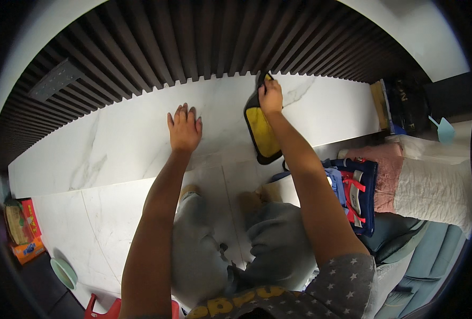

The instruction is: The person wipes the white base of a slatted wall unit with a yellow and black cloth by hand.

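My right hand (273, 97) grips one end of a yellow cloth with black edging (262, 131). That end meets the foot of the dark slats, while the rest drapes down over the front edge of a white marble-look ledge (220, 103). My left hand (185, 128) lies palm down on the ledge, fingers spread and with nothing in it. Bare stone separates it from the cloth. Part of the cloth is hidden under my right hand and forearm.
Dark vertical slats (204, 40) line the wall behind the ledge. Right of my legs are a navy and red bag (355, 191), pink and white bedding (415, 183) and a blue-green padded seat (431, 259). A pale green basin (64, 273) and a red plastic item (100, 309) are at lower left.
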The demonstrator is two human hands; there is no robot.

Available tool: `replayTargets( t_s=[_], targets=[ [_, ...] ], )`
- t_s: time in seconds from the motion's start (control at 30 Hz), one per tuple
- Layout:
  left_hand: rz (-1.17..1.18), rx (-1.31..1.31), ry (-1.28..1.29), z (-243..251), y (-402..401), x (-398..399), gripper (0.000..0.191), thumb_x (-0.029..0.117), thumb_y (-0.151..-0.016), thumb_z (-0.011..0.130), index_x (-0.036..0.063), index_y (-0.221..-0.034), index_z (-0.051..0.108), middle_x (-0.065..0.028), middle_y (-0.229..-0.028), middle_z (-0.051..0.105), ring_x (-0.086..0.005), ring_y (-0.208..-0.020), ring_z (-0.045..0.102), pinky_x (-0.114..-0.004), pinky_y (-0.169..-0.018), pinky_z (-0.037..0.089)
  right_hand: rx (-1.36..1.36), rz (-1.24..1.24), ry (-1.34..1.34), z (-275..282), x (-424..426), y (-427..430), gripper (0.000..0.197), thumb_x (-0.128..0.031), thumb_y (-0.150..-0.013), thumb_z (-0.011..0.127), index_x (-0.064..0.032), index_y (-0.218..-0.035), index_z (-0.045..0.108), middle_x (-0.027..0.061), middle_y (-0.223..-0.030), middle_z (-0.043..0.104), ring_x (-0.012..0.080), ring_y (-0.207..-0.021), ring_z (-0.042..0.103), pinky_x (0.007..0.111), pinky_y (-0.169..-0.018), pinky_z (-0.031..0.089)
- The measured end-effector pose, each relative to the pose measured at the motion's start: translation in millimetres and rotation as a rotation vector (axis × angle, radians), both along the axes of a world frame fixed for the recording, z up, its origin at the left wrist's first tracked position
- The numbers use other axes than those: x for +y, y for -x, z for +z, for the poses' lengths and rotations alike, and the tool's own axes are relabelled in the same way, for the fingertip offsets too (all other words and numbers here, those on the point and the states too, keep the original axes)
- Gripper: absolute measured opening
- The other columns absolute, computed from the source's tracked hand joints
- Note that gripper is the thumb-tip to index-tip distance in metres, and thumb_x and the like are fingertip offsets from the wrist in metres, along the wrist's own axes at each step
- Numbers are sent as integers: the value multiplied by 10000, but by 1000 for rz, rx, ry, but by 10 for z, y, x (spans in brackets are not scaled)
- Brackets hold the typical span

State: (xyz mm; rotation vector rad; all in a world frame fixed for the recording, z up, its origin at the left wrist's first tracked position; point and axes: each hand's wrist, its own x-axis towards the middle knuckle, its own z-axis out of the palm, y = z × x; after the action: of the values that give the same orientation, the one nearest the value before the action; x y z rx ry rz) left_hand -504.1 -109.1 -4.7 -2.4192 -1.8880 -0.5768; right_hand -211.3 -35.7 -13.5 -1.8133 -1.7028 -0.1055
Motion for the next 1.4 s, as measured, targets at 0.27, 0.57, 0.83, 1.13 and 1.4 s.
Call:
replayTargets(
  t_s=[0.27, 0.57, 0.83, 1.13, 1.4],
  targets=[
    [-11, -20, -46, -29, -5, -15, 379, 272, -877, 521, 78, -1204, 528, -122, -1335, 457, -275, -1280, 386, -555, -1071, 232, -212, -205, 284, 139, 333, 185, 333, -257, -805, 578, -106, -1096, 638, 118, -1101, 571, 306, -989, 575, 412, -834, 508],
    [15, -12, -54, -83, 59, -58, 381, 265, -871, 521, 78, -1203, 533, -122, -1321, 472, -282, -1263, 409, -558, -1070, 233, 162, -77, 325, 135, -22, 246, 333, -317, -757, 565, -58, -918, 699, 144, -1028, 631, 315, -947, 602, 400, -805, 498],
    [4, -29, 53, 25, -42, -20, 396, 267, -899, 496, 74, -1245, 500, -126, -1369, 423, -277, -1313, 344, -532, -1097, 202, 473, -414, 211, 13, 321, 42, 409, -318, -847, 528, -93, -1175, 622, 118, -1178, 586, 319, -1058, 568, 405, -881, 462],
    [0, -11, 2, 13, 0, -22, 390, 258, -892, 497, 71, -1234, 501, -135, -1351, 431, -291, -1299, 355, -540, -1089, 209, 357, -293, 537, 249, 543, 114, 504, -367, -776, 593, -74, -1185, 613, 196, -1188, 598, 348, -1114, 558, 385, -948, 438],
    [-2, 0, 8, -16, -20, -12, 406, 261, -881, 511, 77, -1243, 491, -126, -1352, 431, -284, -1302, 352, -543, -1086, 215, 147, -126, 560, 235, 352, -2, 437, -405, -816, 537, -124, -1130, 657, 163, -1055, 658, 334, -999, 610, 407, -867, 482]
  ],
)
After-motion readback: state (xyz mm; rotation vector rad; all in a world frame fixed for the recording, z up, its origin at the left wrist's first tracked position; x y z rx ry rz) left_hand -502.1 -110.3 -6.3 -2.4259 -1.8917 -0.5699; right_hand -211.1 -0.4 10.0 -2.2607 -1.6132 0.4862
